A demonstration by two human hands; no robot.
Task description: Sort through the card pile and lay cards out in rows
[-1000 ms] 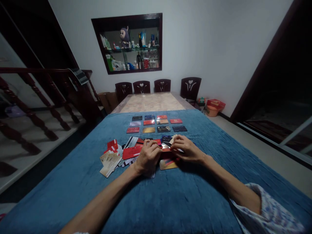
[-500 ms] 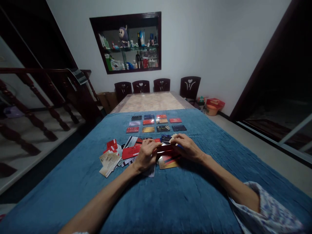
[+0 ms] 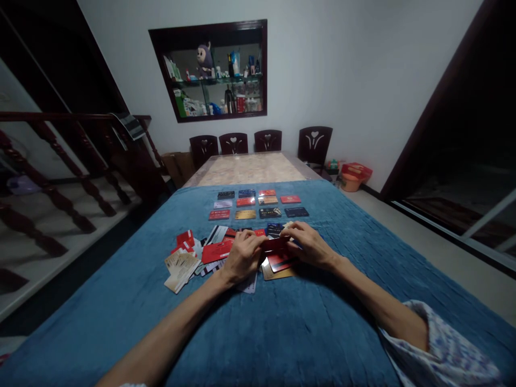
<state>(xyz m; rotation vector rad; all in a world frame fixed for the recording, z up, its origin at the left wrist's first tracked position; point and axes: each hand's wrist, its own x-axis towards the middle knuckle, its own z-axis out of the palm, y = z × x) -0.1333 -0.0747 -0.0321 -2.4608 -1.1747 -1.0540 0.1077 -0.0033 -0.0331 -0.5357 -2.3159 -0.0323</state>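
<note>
My left hand (image 3: 243,257) and my right hand (image 3: 308,245) pinch the two ends of a dark red plastic card (image 3: 276,245), tilted up on edge. Whether more than one card is in the grip, I cannot tell. Just below it, a red card with a dark stripe (image 3: 282,262) overlaps a gold card (image 3: 278,275). By my left hand is a loose heap with a red card (image 3: 215,251), beige cards (image 3: 183,269) and striped cards. Dark cards (image 3: 274,230) show behind my fingers, partly hidden.
Several cards, including a gold one (image 3: 245,214) and a navy one (image 3: 296,212), lie in rows farther off on the blue cloth (image 3: 258,333). Beyond are the bare tabletop (image 3: 250,169), dark chairs (image 3: 314,142) and a wall shelf (image 3: 229,80). A railing (image 3: 56,156) stands left.
The held card has shifted slightly and looks darker. Below it, a red card with a dark stripe now shows over the gold card, where a multicoloured surface showed before. Both hands stay nearly in place.
</note>
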